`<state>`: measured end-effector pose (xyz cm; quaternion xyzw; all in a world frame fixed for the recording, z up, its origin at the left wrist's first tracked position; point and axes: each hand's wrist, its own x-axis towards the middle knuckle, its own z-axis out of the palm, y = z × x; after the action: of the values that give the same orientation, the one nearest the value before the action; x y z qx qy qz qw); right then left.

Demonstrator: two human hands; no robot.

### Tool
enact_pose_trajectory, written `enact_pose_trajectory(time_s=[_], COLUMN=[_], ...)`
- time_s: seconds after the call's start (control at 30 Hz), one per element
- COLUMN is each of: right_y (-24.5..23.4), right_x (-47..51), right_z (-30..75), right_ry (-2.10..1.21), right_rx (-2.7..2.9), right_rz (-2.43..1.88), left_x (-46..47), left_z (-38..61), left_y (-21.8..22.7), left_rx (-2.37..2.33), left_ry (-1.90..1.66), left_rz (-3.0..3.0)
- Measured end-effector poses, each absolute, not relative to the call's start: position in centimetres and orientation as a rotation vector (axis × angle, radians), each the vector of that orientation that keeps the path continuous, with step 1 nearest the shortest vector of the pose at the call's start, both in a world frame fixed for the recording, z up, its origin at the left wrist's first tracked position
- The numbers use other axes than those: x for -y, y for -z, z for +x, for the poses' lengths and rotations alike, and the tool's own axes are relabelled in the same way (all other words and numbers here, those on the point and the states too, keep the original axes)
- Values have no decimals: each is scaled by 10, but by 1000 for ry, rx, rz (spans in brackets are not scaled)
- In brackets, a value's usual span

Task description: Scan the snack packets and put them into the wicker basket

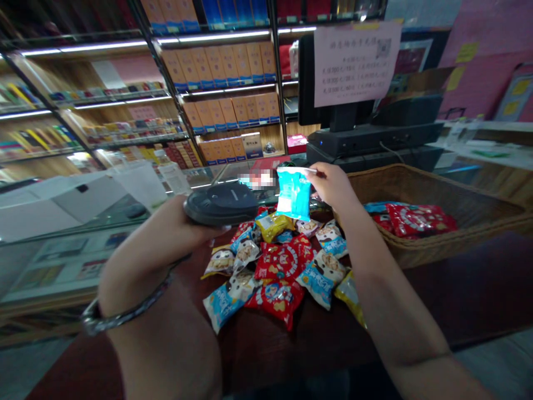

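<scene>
My left hand [183, 225] is closed around a dark handheld barcode scanner [222, 204], its head pointing right. Between the fingers of my right hand [335, 186], a small blue snack packet [293, 193] hangs by its top edge, brightly lit, just right of the scanner and apart from it. Below both hands lies a loose heap of snack packets: red packets [285, 258], blue-and-white packets [320, 276] and yellow packets [272, 226]. Part of the heap's far side is hidden behind the scanner and the held packet.
To the right stands a wicker basket [470, 244] with red and blue packets inside. Behind it is a monitor [306, 83] with a paper notice [356, 64]. A glass counter [50, 266] and white box [54, 203] are at left; shelves of boxes [220, 66] line the back.
</scene>
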<state>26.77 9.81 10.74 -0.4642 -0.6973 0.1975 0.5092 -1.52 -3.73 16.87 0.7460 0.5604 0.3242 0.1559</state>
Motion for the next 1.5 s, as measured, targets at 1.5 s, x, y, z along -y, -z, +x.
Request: enact_pose_trajectory(time_s=[1.5], right_y=[-36], right_x=[-122], right_z=[205], right_ry=[-115], right_rx=[2723], right_rz=[-1511], left_x=[38], left_z=[-26], left_y=[-170], left_rx=[-1615], left_ry=[-1045], left_rz=[2242])
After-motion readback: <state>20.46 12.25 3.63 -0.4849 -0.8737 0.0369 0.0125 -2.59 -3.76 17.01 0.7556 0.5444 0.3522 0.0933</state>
